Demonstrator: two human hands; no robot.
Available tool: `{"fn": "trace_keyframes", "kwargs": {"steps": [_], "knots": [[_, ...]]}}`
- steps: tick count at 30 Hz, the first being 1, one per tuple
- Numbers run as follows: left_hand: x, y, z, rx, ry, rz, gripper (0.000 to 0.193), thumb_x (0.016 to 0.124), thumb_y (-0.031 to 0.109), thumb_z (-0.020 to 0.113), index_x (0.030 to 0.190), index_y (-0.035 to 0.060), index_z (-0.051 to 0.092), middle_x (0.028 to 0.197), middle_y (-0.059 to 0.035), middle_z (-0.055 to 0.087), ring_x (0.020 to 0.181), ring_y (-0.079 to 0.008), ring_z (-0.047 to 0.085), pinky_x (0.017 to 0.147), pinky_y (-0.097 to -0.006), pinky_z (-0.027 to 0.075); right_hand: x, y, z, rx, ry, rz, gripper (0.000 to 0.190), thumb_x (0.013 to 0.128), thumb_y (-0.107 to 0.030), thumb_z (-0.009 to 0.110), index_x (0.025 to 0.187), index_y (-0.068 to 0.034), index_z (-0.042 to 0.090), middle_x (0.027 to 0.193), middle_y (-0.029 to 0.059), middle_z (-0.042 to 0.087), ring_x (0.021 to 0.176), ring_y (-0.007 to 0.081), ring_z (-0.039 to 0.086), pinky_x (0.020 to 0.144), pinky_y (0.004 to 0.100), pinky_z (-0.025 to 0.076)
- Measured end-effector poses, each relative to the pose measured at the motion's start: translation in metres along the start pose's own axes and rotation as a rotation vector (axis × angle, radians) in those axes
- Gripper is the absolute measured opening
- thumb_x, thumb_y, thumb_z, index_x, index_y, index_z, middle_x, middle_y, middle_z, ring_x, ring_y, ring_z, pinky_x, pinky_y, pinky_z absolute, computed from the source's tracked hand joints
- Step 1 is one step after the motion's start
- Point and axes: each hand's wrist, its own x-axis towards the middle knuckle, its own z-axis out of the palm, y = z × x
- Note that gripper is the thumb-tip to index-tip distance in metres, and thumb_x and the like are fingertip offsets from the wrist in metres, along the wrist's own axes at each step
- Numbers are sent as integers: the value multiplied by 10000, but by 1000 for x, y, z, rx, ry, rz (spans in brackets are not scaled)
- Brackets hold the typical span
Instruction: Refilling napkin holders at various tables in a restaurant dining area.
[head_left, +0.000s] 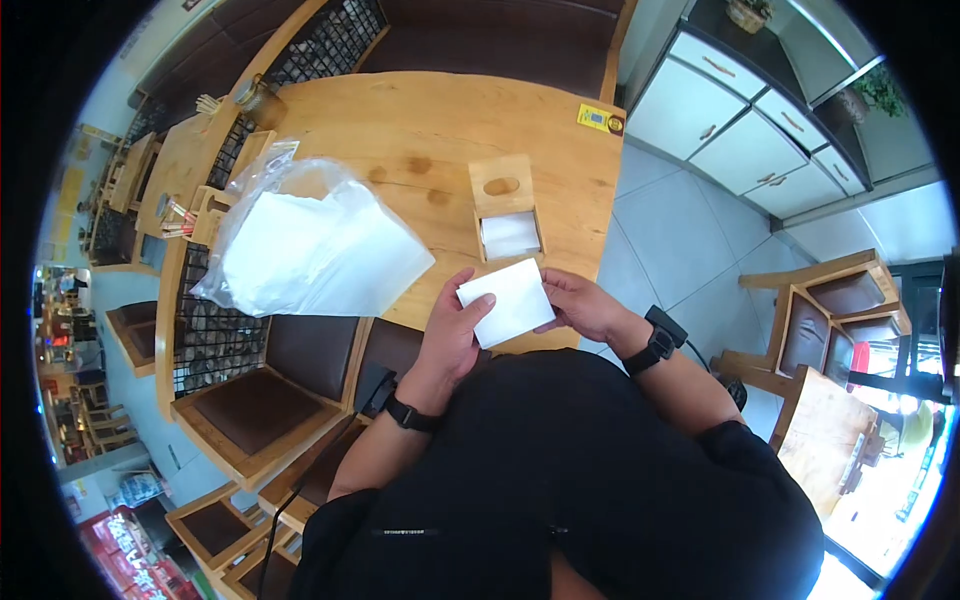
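Note:
Between my two hands is a square stack of white paper napkins (510, 304), held above the near edge of the wooden table. My left hand (454, 319) grips its left side, with the thumb on top. At the right edge, the fingers of my right hand (581, 304) curl around the stack. Just beyond it stands a wooden napkin box (544, 241) with its lid (501, 184) swung back; the lid has an oval hole. White napkins (511, 235) lie inside the box. To the left, a clear plastic bag (322, 176) partly wraps a large pile of white paper (315, 251).
A glass jar (259, 101) and a wooden holder (208, 214) stand along the left side of the wooden table (420, 112). A yellow printed card (600, 118) lies at the far right corner. Brown-cushioned chairs (255, 412) stand at the left, white cabinets (735, 112) at the right.

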Motion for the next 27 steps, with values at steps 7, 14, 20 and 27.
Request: {"fn": "trace_keyframes", "kwargs": {"steps": [7, 14, 20, 27], "knots": [[26, -59, -16, 288, 122, -126, 516, 920, 67, 613, 1364, -8, 361, 1182, -145, 537, 1036, -206, 576, 887, -338, 511, 1, 36, -18, 41, 64, 178, 471, 975, -344, 565, 1277, 10, 493, 1138, 126, 609, 1048, 213, 604, 907, 397, 504], [62, -78, -20, 385, 221, 6, 483, 952, 127, 578, 1362, -2, 358, 1130, -133, 561, 993, -184, 575, 855, -315, 502, 33, 48, -31, -414, 159, 24, 391, 963, -188, 553, 1299, 2, 484, 1130, 111, 617, 984, 184, 601, 840, 318, 501], [113, -45, -17, 328, 222, 182, 547, 859, 54, 675, 1310, -34, 378, 1054, -133, 608, 919, -175, 603, 787, -304, 512, 80, 15, -52, -609, 458, -253, 359, 928, -143, 568, 1249, 13, 531, 982, 162, 656, 900, 233, 635, 775, 366, 518], [143, -26, -5, 1229, 351, 373, 380, 794, 146, 737, 1033, -15, 490, 861, -186, 662, 786, -317, 659, 703, -400, 518, 105, 7, -47, -959, 692, -204, 442, 835, -170, 647, 1172, 39, 453, 879, 278, 639, 848, 401, 641, 754, 456, 524]]}}
